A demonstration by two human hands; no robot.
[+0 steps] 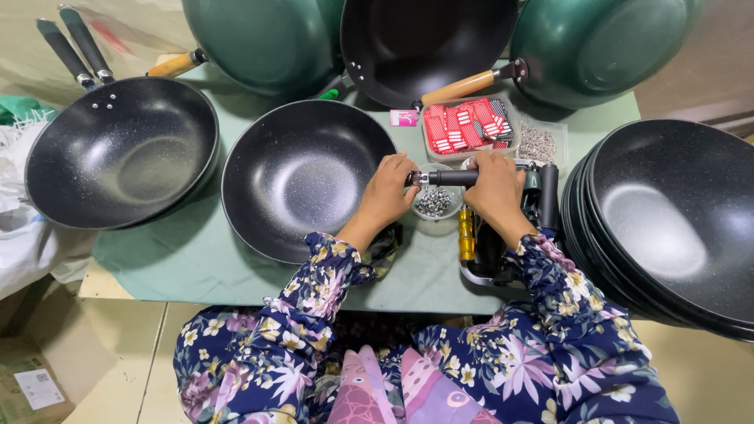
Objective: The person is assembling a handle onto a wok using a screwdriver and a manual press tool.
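A black speckled wok point(298, 177) without a handle lies on the green table cover in front of me. My left hand point(389, 188) grips its right rim and pinches the metal end of a black handle point(449, 178). My right hand point(495, 188) is closed around that handle's black grip, holding it level against the wok's edge. Just below the handle stands a small clear bowl of silver screws point(434, 202). A power screwdriver with a yellow part point(471, 235) lies under my right wrist.
A tray of red packets point(467, 126) and a tray of small metal parts point(538, 145) sit behind my hands. A stack of black woks point(675, 220) fills the right side. Another handled black wok point(122, 153) lies left. Green woks point(267, 39) lean at the back.
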